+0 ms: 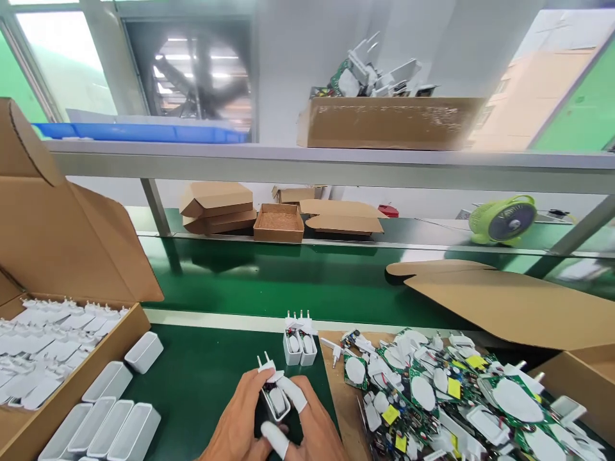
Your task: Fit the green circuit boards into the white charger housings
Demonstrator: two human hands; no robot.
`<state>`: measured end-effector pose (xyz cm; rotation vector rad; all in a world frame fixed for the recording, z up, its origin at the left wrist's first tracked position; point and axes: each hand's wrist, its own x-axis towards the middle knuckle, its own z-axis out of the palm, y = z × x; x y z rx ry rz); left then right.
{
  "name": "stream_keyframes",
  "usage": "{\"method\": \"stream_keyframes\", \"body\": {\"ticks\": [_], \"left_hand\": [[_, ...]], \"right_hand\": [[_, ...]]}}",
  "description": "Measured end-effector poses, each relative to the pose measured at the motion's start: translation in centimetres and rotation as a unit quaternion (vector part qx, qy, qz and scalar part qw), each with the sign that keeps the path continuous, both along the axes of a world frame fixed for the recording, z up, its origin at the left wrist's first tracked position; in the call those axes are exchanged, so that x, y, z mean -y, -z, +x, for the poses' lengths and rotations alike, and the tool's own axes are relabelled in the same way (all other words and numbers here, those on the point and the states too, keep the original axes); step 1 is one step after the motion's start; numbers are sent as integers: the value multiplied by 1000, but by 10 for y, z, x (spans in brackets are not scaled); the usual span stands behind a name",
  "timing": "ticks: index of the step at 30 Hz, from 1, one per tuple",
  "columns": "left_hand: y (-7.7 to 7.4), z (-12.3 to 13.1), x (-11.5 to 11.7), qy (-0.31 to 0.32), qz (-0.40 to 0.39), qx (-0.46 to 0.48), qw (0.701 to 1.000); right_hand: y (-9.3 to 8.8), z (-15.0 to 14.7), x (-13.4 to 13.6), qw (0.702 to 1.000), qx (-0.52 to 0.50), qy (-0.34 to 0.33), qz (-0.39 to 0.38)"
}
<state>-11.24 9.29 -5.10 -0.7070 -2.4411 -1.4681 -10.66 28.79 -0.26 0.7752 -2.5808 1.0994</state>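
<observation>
A white plug-in charger housing [277, 401], its two pins pointing away from me and its inner parts showing, is held between both hands. My left hand [240, 410] is closed on its left side. My right hand [314, 422] grips the other side, with white covers on two of its digits. Just beyond, two similar open chargers [300, 342] stand side by side with their pins up. Several empty white housings [110, 381] lie to the left. At the right is a heap of green circuit boards [423, 390] with white parts and yellow stickers.
An open carton [137, 320] of white chargers stands at the left. Cardboard flaps [509, 301] reach over the right side. Behind a green belt [288, 272] are small boxes [278, 224] and a green fan [502, 219]. A shelf [336, 168] spans above, bearing a carton [394, 121].
</observation>
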Motion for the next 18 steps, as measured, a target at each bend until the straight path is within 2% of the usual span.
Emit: {"method": "stream_keyframes", "body": {"ticks": [3, 6, 10, 12, 15, 17, 18], "left_hand": [[7, -8, 5, -48, 22, 81, 995], [1, -26, 10, -101, 17, 125, 987], [-16, -59, 0, -78, 29, 144, 986], [-22, -72, -14, -53, 24, 141, 988], [-29, -81, -33, -34, -10, 126, 991], [-36, -83, -30, -46, -51, 110, 991], [-41, -83, -21, -61, -82, 100, 990]], "right_hand": [[-7, -2, -4, 998, -31, 33, 36], [-18, -8, -16, 984, -113, 124, 52], [-18, -20, -32, 963, -182, 198, 20], [-11, -22, -36, 961, -191, 196, 28], [-2, -23, -38, 960, -225, 156, 54], [-1, -23, -38, 956, -263, 115, 67], [-3, -23, -38, 952, -282, 96, 70]]}}
